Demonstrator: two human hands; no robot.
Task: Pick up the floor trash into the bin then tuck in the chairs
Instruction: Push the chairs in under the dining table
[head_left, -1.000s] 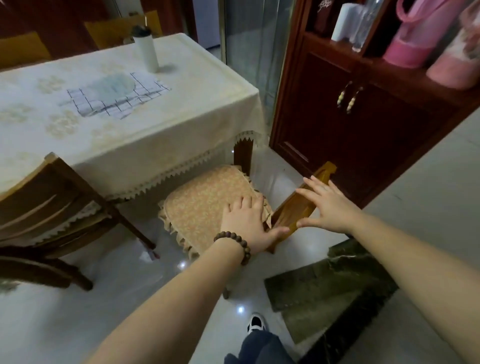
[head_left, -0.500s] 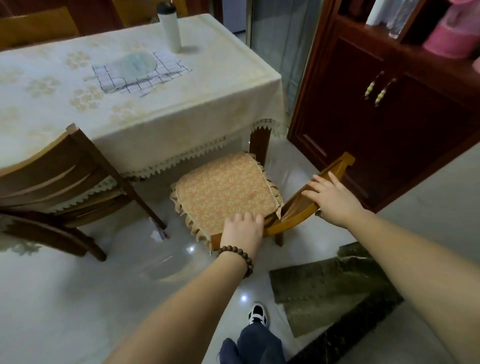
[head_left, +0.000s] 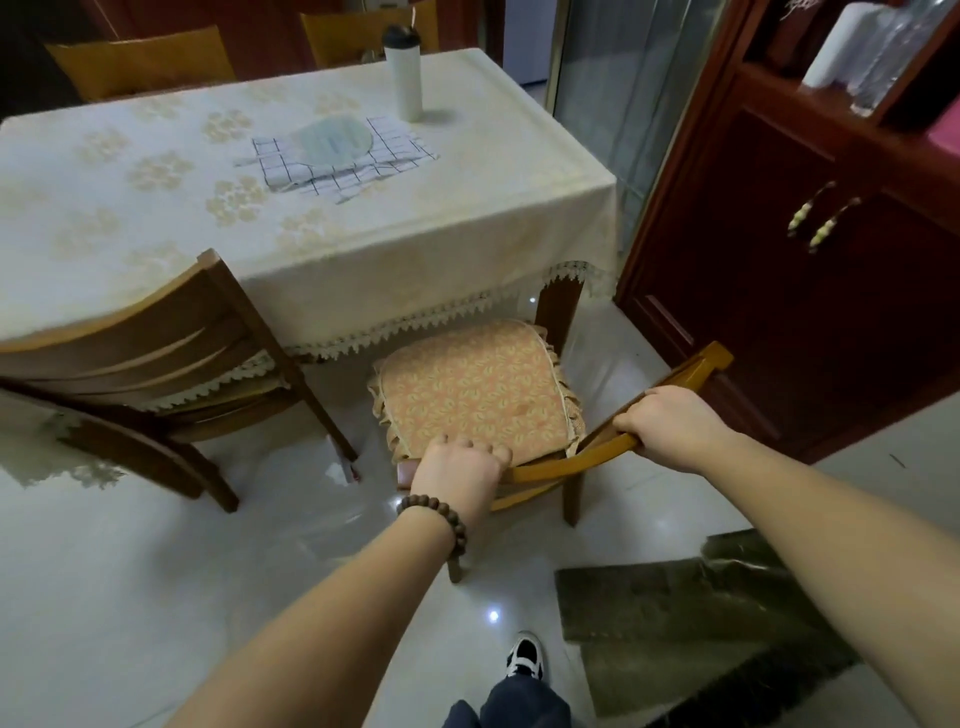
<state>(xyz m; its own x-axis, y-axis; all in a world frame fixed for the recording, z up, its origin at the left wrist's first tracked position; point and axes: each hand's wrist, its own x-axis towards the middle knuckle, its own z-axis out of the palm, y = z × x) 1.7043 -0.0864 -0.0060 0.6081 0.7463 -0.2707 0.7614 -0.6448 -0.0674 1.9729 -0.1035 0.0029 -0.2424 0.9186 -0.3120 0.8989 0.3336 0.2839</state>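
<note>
A wooden chair with an orange patterned seat cushion (head_left: 470, 387) stands at the near right corner of the table (head_left: 156, 208), its seat partly under the lace-edged cloth. The chair's curved backrest (head_left: 571, 465) faces me. My left hand (head_left: 457, 470), with a bead bracelet on the wrist, grips the seat's near edge at the backrest's left end. My right hand (head_left: 675, 426) is closed around the backrest's top rail. A second wooden chair (head_left: 156, 353) sits to the left, tucked close against the table.
A dark red cabinet (head_left: 779, 312) stands close on the right. A green mat (head_left: 691, 623) lies on the tiled floor at lower right, beside my shoe (head_left: 525, 657). A small scrap (head_left: 337, 473) lies by the left chair's leg. A white bottle (head_left: 408, 73) and checked cloth (head_left: 337, 156) are on the table.
The chair has slid further under the table. My left hand moved from the cushion top to the seat's rear edge, and my right hand closed around the backrest.
</note>
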